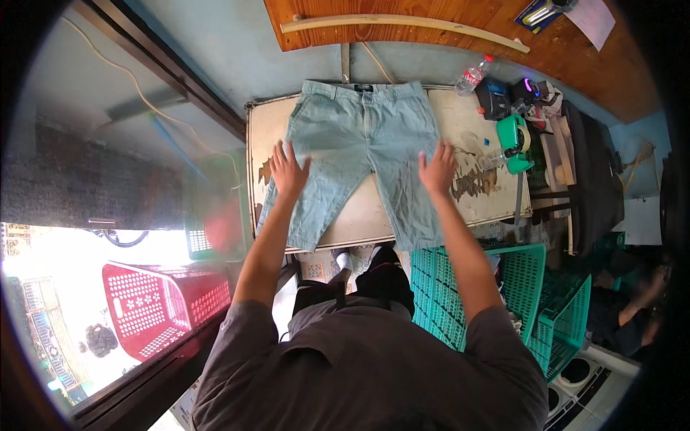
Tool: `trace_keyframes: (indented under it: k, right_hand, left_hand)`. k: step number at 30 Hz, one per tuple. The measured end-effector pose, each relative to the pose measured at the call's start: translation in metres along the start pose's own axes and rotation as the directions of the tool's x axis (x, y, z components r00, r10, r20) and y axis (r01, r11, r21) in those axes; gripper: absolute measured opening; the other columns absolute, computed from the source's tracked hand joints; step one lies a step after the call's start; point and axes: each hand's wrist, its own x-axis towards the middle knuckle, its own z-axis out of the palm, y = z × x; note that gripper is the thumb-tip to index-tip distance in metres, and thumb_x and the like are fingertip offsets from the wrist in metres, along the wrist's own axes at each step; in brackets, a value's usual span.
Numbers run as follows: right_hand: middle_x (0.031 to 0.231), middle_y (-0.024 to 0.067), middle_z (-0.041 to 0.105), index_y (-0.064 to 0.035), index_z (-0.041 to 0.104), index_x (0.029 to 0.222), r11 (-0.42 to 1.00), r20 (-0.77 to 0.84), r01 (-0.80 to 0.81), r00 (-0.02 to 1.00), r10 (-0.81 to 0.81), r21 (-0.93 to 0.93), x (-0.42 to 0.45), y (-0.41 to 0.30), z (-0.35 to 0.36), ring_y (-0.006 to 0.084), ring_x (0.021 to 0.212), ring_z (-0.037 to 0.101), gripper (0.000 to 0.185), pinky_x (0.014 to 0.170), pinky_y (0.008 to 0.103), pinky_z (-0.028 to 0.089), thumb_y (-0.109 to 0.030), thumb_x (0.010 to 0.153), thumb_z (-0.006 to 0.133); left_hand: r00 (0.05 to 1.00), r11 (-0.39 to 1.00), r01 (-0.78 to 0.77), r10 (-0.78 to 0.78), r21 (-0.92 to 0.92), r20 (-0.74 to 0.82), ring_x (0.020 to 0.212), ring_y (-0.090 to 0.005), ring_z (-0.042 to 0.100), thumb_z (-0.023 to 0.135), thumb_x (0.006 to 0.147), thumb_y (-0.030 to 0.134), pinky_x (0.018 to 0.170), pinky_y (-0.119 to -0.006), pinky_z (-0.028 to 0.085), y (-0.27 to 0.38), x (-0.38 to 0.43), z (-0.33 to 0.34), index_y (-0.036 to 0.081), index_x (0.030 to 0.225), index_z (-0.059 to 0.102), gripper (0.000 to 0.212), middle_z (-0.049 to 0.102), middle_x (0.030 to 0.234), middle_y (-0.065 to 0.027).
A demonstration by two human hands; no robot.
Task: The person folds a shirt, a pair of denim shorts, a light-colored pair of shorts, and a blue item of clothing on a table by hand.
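Note:
A pair of pale blue-green shorts lies spread flat with its waistband at the far side and its two legs towards me. My left hand is over the outer edge of the left leg, fingers apart and holding nothing. Over the outer edge of the right leg is my right hand, also with spread fingers and an empty palm. Whether either palm presses on the cloth is hard to tell. Creases run down the right leg. Beneath the shorts is a worn, cream-coloured table with peeling patches.
On the table's right stand a plastic bottle with a red cap and a green tape dispenser. Green plastic baskets are beside my right leg. A red basket appears beyond the glass at left. A person's arm shows at far right.

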Motion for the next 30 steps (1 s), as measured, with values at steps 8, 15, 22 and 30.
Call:
trace_keyframes:
  k: [8,15,22,30]
  right_hand:
    - [0.157,0.0235,0.031,0.0008,0.039,0.148,0.995,0.283,0.094,0.954,-0.097,0.021,-0.184,0.066,-0.040,0.0447,0.143,0.030,0.057,0.117,0.0534,0.023,-0.032,0.101,0.045]
    - [0.153,0.0244,0.036,0.0025,0.043,0.143,0.962,0.237,0.079,0.961,-0.144,0.263,-0.161,-0.029,-0.013,0.0469,0.141,0.032,0.055,0.116,0.0580,0.023,-0.029,0.098,0.050]
    - [0.150,0.0206,0.043,-0.0041,0.047,0.143,0.995,0.089,0.104,0.991,-0.103,-0.004,-0.158,0.057,-0.016,0.0454,0.136,0.040,0.051,0.112,0.0588,0.028,-0.029,0.098,0.049]
    - [0.153,0.0238,0.035,0.0034,0.032,0.149,0.861,-0.025,-0.475,0.873,0.487,0.179,-0.232,0.097,-0.026,0.0445,0.137,0.039,0.082,0.113,0.0508,0.031,-0.050,0.093,0.060]
  left_hand:
    - [0.969,0.994,0.094,-0.080,-0.047,0.234,0.149,-0.0347,0.024,0.049,0.101,0.039,0.119,-0.051,0.018,-0.045,-0.194,-0.053,0.008,0.151,0.038,0.060,0.030,0.160,-0.0135]
    - [0.977,0.983,0.041,-0.002,-0.179,0.215,0.147,-0.0445,0.022,0.060,0.091,0.029,0.119,-0.054,0.018,0.018,-0.158,-0.014,-0.006,0.142,0.042,0.064,0.031,0.155,-0.0269]
    - [0.969,0.985,-0.155,0.167,-0.081,0.183,0.147,-0.0356,0.028,0.049,0.100,0.040,0.119,-0.048,0.023,-0.020,-0.125,-0.015,0.010,0.151,0.038,0.060,0.035,0.157,-0.0141]
    - [0.951,0.966,-0.170,0.212,-0.193,0.224,0.150,-0.0383,0.020,0.056,0.097,0.033,0.121,-0.053,0.014,0.008,-0.116,-0.002,-0.001,0.153,0.028,0.071,0.027,0.161,-0.0171]
